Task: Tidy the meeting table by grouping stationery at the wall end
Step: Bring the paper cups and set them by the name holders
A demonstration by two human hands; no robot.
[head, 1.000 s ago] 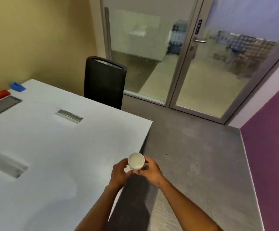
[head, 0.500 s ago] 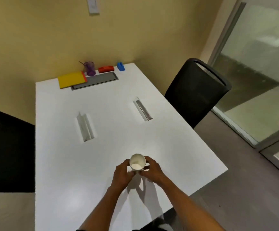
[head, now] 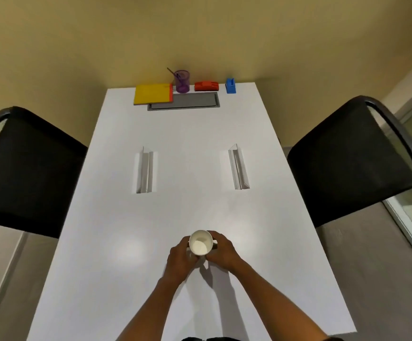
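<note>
Cupping a white cup (head: 200, 245) with left hand (head: 181, 259) and right hand (head: 222, 253), fingers wrapped round its sides, above the near worktop (head: 116, 254). Probably steadying it for carrying toward the pad (head: 152, 93), holder (head: 182, 81), stapler (head: 206, 86), well apart at the wall end.

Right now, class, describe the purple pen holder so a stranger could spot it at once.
Look to the far end of the white table, against the yellow wall. In the row there, the purple pen holder stands between the yellow folder and the red stapler. It alone is a see-through upright cup.
</note>
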